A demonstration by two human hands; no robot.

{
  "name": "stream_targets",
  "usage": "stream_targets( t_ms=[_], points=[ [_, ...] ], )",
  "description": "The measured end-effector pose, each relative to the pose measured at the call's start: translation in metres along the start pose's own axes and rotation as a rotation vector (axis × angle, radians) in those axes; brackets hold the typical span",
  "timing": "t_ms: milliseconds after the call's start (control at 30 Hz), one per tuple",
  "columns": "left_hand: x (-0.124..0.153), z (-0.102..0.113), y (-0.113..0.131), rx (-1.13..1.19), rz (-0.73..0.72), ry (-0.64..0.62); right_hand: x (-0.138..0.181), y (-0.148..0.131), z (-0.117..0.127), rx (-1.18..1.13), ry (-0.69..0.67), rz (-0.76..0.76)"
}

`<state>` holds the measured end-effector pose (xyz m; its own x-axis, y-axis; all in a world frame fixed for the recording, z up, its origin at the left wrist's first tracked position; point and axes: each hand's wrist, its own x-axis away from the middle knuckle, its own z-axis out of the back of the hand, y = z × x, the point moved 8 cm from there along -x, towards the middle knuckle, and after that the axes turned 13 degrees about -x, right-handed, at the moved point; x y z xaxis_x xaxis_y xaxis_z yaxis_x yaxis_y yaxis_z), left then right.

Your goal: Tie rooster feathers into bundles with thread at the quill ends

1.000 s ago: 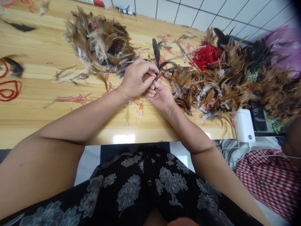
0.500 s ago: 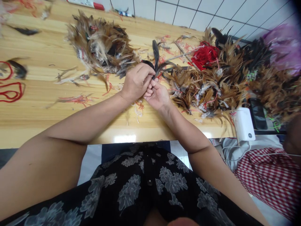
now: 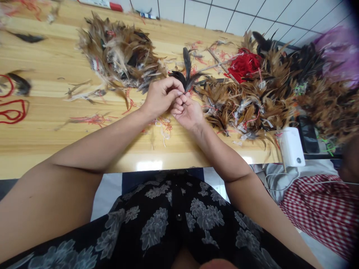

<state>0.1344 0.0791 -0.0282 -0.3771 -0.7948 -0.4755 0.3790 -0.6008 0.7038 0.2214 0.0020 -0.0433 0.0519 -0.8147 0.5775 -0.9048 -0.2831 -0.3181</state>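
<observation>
My left hand (image 3: 160, 98) and my right hand (image 3: 188, 112) meet over the middle of the wooden table (image 3: 50, 123). Both pinch the stems of a small bunch of black feathers (image 3: 186, 73) that fans upward from my fingertips. The fingers of both hands are curled and pressed together around the stems. A pile of brown feathers (image 3: 120, 52) lies just beyond my left hand. A wider heap of brown feathers (image 3: 246, 101) lies right of my right hand.
Red yarn (image 3: 244, 65) sits among the right heap, with red thread scraps (image 3: 89, 118) and a red loop (image 3: 14, 111) on the left. A white power bank (image 3: 291, 147) and a black phone (image 3: 308, 139) lie at the right edge. Another person in red checked cloth (image 3: 325, 213) sits at the right.
The black feathers now stand more upright and spread as a fan above my fingers. My hands have shifted slightly and stay pinched together on the stems.
</observation>
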Motion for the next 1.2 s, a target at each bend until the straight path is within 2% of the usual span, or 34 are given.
stream_targets(
  t_ms=[267,433,567,800,1200],
  points=[
    [-0.007,0.003,0.002,-0.098,-0.097,0.036,0.002,0.019,0.0,-0.022,0.026,-0.074],
    [-0.005,-0.001,0.006,-0.093,-0.103,-0.021,0.006,0.019,-0.001,-0.043,0.045,-0.079],
    [-0.003,0.001,0.008,-0.091,-0.103,0.0,0.006,0.016,-0.002,-0.054,0.035,-0.065],
    [-0.004,-0.003,0.003,-0.038,-0.05,-0.006,0.004,0.014,-0.003,-0.057,0.01,-0.043],
    [-0.003,-0.009,-0.005,0.147,0.199,-0.047,0.003,0.02,-0.001,-0.065,0.021,-0.065]
  ],
)
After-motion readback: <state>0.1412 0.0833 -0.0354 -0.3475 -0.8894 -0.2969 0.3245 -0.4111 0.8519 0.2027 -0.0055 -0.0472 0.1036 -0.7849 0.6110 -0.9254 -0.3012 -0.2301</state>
